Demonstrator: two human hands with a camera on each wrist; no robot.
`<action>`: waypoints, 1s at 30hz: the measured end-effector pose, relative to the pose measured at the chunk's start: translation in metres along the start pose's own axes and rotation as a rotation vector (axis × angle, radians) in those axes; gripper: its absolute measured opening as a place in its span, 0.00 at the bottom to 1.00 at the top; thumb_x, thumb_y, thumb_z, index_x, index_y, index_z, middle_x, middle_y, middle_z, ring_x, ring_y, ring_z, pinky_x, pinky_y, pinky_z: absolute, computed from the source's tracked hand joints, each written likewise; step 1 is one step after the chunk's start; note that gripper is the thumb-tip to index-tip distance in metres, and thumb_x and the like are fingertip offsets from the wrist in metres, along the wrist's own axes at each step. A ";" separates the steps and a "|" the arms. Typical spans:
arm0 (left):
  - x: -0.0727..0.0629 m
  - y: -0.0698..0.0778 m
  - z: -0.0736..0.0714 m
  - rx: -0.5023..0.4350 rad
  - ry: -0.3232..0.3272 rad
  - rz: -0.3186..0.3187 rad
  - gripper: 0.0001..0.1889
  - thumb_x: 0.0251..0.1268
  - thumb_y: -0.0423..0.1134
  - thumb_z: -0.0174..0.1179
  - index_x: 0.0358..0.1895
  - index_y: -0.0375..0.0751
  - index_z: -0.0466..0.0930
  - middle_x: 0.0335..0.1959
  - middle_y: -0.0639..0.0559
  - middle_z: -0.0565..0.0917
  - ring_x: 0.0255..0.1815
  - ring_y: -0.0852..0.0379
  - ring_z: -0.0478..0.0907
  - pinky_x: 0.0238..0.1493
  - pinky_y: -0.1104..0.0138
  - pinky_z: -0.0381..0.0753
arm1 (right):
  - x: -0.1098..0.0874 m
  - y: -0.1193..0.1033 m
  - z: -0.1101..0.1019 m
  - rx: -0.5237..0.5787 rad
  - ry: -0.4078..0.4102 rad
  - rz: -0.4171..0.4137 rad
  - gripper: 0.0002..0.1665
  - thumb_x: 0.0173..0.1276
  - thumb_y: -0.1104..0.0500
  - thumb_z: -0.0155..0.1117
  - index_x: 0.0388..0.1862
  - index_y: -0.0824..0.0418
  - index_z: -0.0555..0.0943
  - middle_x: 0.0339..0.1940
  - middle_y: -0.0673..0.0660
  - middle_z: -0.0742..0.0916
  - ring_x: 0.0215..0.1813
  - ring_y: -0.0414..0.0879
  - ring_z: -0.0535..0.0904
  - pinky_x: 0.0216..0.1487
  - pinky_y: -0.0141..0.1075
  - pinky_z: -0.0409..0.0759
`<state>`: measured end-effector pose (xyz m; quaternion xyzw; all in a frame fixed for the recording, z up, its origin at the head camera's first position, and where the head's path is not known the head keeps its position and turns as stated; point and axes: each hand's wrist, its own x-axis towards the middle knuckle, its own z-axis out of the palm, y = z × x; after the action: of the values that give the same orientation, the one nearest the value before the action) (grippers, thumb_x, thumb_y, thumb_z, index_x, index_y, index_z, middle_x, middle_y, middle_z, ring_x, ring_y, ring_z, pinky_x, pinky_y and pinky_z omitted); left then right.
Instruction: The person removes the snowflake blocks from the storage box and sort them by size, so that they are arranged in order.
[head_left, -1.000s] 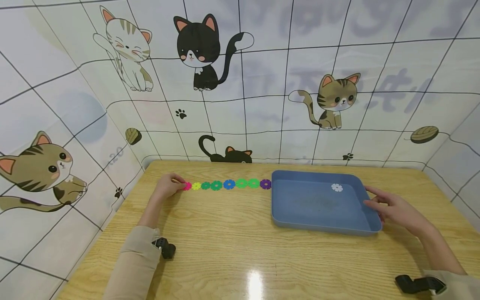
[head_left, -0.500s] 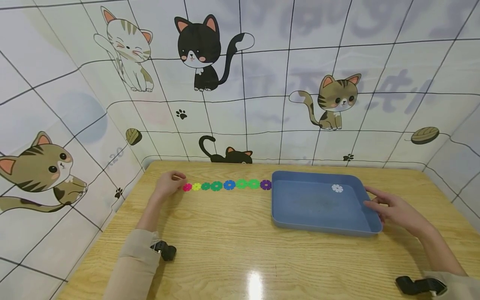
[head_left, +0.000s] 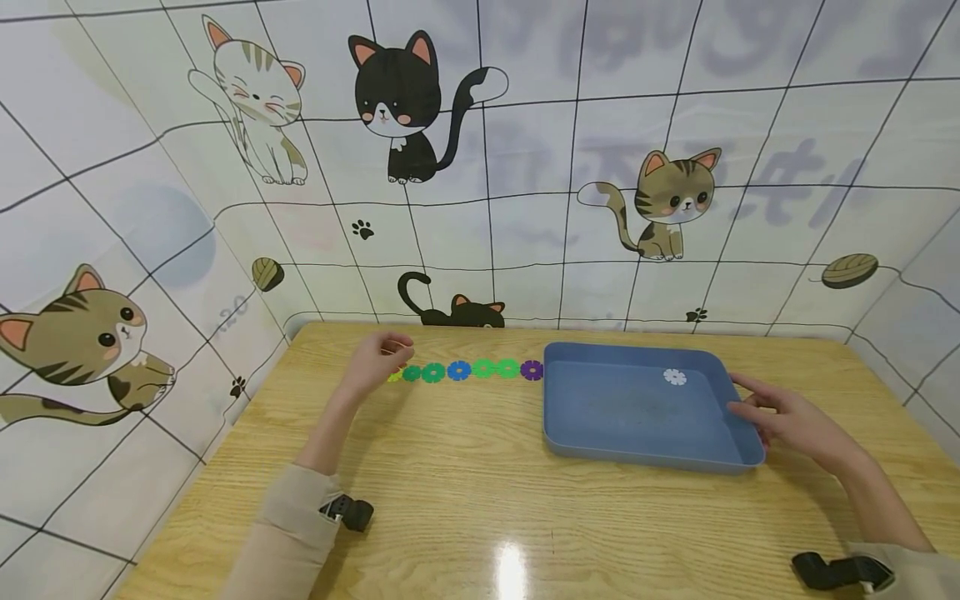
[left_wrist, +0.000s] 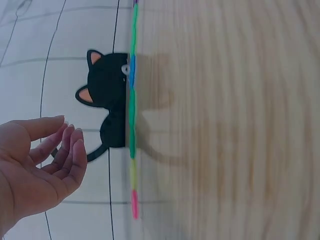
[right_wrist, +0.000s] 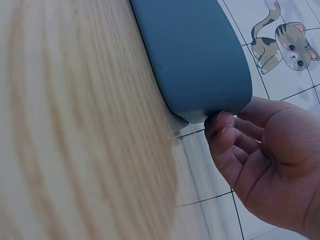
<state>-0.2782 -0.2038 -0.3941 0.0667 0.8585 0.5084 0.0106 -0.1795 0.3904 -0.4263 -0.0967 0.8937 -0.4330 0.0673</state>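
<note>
My left hand (head_left: 377,364) hovers over the left end of a row of flat, notched plastic discs, fingers loosely bent and holding nothing. From the head, yellow (head_left: 395,377), dark green (head_left: 432,372), blue (head_left: 459,370), light green (head_left: 507,368) and purple (head_left: 532,370) discs show. The hand covers the pink disc (left_wrist: 134,204), which the left wrist view shows at the row's end. My right hand (head_left: 798,425) holds the right wall of a blue tray (head_left: 622,457), thumb at the rim and other fingers against its outside. One white disc (head_left: 675,377) lies in the tray.
The row lies on a wooden table (head_left: 450,467), its purple end right at the tray's left wall. Behind the table rises a white cloth (head_left: 525,167) with grid lines and cartoon cats. Each sleeve carries a black wrist camera (head_left: 352,512).
My left hand has left the pink disc at the row's end and moved up and to the right, over the row. The right hand and tray have stayed in place.
</note>
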 end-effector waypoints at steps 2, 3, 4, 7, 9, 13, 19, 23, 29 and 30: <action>-0.002 0.007 0.009 -0.020 -0.013 0.026 0.14 0.73 0.34 0.59 0.54 0.29 0.79 0.45 0.36 0.83 0.48 0.33 0.80 0.51 0.46 0.80 | 0.000 0.000 0.000 -0.002 0.000 0.002 0.40 0.80 0.56 0.56 0.80 0.71 0.52 0.35 0.59 0.78 0.22 0.52 0.74 0.25 0.40 0.75; -0.003 0.010 0.013 -0.024 -0.019 0.036 0.13 0.73 0.34 0.60 0.54 0.29 0.79 0.45 0.36 0.83 0.48 0.33 0.80 0.52 0.45 0.79 | 0.000 0.000 0.000 -0.003 0.000 0.002 0.40 0.80 0.56 0.56 0.80 0.71 0.52 0.35 0.59 0.78 0.22 0.52 0.74 0.25 0.40 0.75; -0.003 0.014 0.018 -0.032 -0.023 0.050 0.12 0.72 0.34 0.60 0.53 0.30 0.79 0.44 0.36 0.83 0.47 0.34 0.80 0.51 0.45 0.79 | 0.000 0.000 0.000 -0.004 0.002 0.002 0.40 0.80 0.56 0.56 0.80 0.71 0.52 0.35 0.58 0.78 0.22 0.52 0.74 0.25 0.40 0.75; -0.006 0.025 0.032 -0.058 -0.051 0.094 0.11 0.72 0.32 0.61 0.52 0.30 0.80 0.43 0.37 0.83 0.46 0.35 0.80 0.51 0.44 0.79 | 0.000 0.000 0.000 -0.004 0.006 -0.007 0.40 0.80 0.56 0.56 0.80 0.72 0.52 0.34 0.58 0.78 0.22 0.52 0.74 0.25 0.40 0.75; -0.006 0.031 0.042 -0.050 -0.067 0.125 0.11 0.71 0.32 0.61 0.51 0.30 0.80 0.41 0.40 0.83 0.44 0.39 0.81 0.49 0.48 0.80 | -0.001 0.000 0.000 -0.004 0.009 -0.017 0.39 0.80 0.56 0.56 0.79 0.72 0.52 0.34 0.58 0.78 0.22 0.51 0.73 0.25 0.40 0.75; -0.007 0.043 0.063 -0.027 -0.096 0.168 0.11 0.71 0.34 0.62 0.51 0.32 0.81 0.39 0.46 0.83 0.41 0.50 0.80 0.44 0.60 0.80 | -0.001 0.000 0.001 -0.005 0.011 -0.028 0.39 0.80 0.57 0.56 0.79 0.72 0.52 0.34 0.58 0.79 0.22 0.51 0.73 0.25 0.40 0.74; -0.009 0.059 0.095 -0.037 -0.184 0.224 0.10 0.72 0.35 0.62 0.51 0.36 0.81 0.38 0.48 0.83 0.42 0.42 0.81 0.40 0.66 0.76 | -0.001 0.000 0.000 0.003 0.006 -0.015 0.39 0.80 0.56 0.56 0.79 0.72 0.53 0.35 0.58 0.79 0.22 0.52 0.74 0.24 0.40 0.74; -0.008 0.067 0.117 -0.051 -0.248 0.266 0.10 0.72 0.34 0.61 0.51 0.35 0.81 0.36 0.48 0.82 0.42 0.39 0.79 0.38 0.67 0.75 | 0.000 0.000 0.001 0.009 0.006 -0.020 0.39 0.80 0.57 0.56 0.79 0.72 0.53 0.35 0.59 0.79 0.22 0.52 0.74 0.24 0.40 0.75; -0.007 0.080 0.149 -0.073 -0.308 0.311 0.10 0.72 0.31 0.61 0.52 0.32 0.81 0.38 0.49 0.82 0.37 0.56 0.79 0.39 0.70 0.76 | 0.000 0.001 0.001 0.010 0.000 -0.017 0.39 0.80 0.56 0.56 0.79 0.72 0.52 0.34 0.58 0.79 0.22 0.51 0.74 0.24 0.40 0.74; -0.006 0.082 0.155 -0.077 -0.316 0.322 0.10 0.72 0.31 0.61 0.52 0.32 0.81 0.39 0.50 0.82 0.37 0.59 0.78 0.39 0.71 0.77 | 0.000 0.001 0.001 0.012 -0.001 -0.017 0.39 0.80 0.56 0.55 0.79 0.72 0.52 0.35 0.58 0.78 0.22 0.51 0.74 0.24 0.40 0.74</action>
<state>-0.2501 -0.0310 -0.3976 0.2809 0.8046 0.5190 0.0661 -0.1796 0.3903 -0.4274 -0.1039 0.8901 -0.4389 0.0648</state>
